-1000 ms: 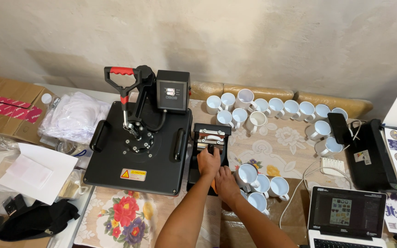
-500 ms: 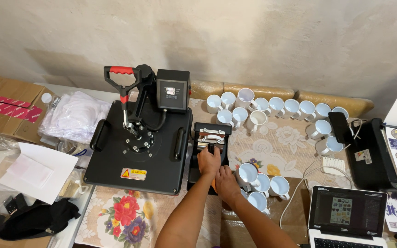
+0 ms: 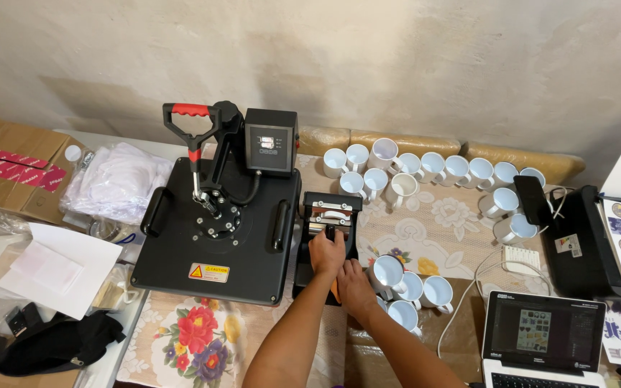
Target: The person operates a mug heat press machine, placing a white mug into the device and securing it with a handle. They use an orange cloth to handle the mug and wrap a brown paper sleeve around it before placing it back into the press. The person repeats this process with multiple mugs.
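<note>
My left hand [image 3: 327,251] rests on a small black mug press [image 3: 327,215], fingers curled around its black lever handle. My right hand [image 3: 354,287] lies just below and right of it, fingers closed at the near end of the press beside something orange; what it grips is hidden. Both forearms come up from the bottom edge. A large black flat heat press [image 3: 217,237] with a red-grip handle [image 3: 190,111] stands directly left of the mug press.
Several white mugs [image 3: 433,169] line the back of the table, and a few more mugs [image 3: 411,287] stand right of my hands. A laptop [image 3: 544,338] and a black printer [image 3: 598,244] sit at right. Paper sheets [image 3: 52,269], bagged white cloth [image 3: 116,183] and a cardboard box [image 3: 8,165] lie at left.
</note>
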